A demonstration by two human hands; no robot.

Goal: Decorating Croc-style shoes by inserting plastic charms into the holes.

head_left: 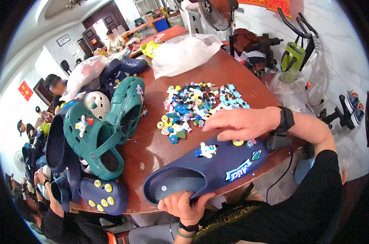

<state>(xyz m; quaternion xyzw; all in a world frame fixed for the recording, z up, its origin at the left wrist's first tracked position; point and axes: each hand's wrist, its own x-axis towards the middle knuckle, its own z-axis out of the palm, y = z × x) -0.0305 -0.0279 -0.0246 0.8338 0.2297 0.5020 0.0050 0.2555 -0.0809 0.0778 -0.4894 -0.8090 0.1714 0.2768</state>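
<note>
With fingers of the left hand (188,205) clamped on the navy clog (217,173) at five o'clock on the table (139,162) and the right hand (243,124), thumb and fingers apart, at four o'clock by the charm pile (192,105), charm-fitting seems underway, next calling for a careful pinch.

I have a glossy reddish-brown table (253,81) before me. Near its middle, toward the far side, a loose heap of small coloured charms (192,103) is spread on the bare surface. At the far edge lies a crumpled whitish plastic bag (186,55). Clogs crowd the left side: green ones (87,126) piled together, navy ones (123,67) farther off, and a navy one with yellow round charms (105,197) at the near left corner. Whether those all touch the tabletop, I cannot tell.
</note>
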